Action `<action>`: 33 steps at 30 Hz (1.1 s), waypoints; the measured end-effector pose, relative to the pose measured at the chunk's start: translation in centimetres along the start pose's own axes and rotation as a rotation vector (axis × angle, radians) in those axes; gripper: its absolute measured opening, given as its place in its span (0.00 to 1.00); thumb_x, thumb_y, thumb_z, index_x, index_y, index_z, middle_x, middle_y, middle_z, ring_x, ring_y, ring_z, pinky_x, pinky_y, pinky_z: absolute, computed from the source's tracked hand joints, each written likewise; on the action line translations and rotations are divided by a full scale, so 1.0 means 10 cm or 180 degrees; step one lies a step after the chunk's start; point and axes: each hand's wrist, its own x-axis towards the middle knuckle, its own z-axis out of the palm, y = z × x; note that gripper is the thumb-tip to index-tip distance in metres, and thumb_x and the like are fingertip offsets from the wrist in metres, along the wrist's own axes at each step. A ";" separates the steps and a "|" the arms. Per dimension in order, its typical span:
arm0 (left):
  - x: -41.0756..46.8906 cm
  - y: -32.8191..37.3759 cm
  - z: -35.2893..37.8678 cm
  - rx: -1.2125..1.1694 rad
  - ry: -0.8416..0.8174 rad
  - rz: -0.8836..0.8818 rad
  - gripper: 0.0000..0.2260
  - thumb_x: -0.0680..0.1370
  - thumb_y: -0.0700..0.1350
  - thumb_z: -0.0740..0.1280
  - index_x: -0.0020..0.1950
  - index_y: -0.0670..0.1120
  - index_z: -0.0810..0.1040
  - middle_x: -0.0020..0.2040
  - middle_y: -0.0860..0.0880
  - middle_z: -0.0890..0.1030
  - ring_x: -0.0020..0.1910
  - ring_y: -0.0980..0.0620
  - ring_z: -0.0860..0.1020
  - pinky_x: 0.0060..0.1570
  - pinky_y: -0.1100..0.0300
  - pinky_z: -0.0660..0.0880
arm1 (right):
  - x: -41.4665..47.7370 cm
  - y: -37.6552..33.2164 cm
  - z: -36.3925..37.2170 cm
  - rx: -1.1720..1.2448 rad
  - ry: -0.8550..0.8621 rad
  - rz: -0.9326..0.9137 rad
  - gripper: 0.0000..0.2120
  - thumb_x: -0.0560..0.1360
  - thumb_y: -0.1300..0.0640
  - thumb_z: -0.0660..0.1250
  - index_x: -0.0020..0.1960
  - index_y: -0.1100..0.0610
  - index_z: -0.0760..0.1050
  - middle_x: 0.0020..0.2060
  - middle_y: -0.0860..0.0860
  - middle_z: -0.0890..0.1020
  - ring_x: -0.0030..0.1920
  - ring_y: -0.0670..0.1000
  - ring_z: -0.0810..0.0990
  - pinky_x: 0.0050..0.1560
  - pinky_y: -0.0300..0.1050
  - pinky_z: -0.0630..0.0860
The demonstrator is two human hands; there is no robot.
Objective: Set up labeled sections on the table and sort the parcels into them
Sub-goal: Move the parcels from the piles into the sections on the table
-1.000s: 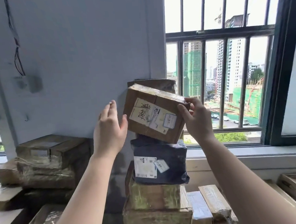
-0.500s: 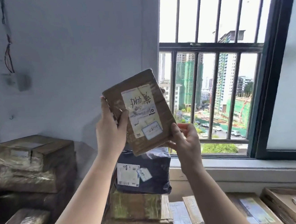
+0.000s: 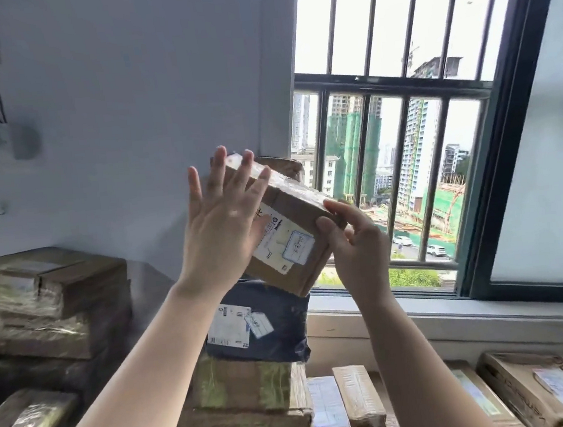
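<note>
Parcel markings: labels present, almost no print legible.

On the tilted cardboard box point(image 3: 301, 201): a white shipping label point(image 3: 277, 234) in print too fine to read, digits resembling "900" near its lower edge, dark handwriting partly covered by the left hand point(image 3: 221, 226); a blue-bordered sticker point(image 3: 298, 248) with illegible handwritten marks. On the dark blue mailer bag point(image 3: 278, 337): a white barcode label point(image 3: 228, 326) and a blue-edged tag point(image 3: 258, 324), both unreadable. On the brown carton point(image 3: 516, 383) at lower right: large printed letters along its edge, turned and blurred, undecipherable.
</note>
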 end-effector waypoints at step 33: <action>-0.43 0.44 0.05 -0.0797 0.0143 -0.0997 0.13 0.81 0.48 0.61 0.48 0.42 0.82 0.38 0.46 0.83 0.34 0.46 0.81 0.30 0.53 0.77 | -0.50 0.38 -0.27 0.0521 -0.0347 0.0327 0.18 0.82 0.50 0.56 0.38 0.55 0.74 0.29 0.45 0.77 0.30 0.44 0.73 0.30 0.38 0.66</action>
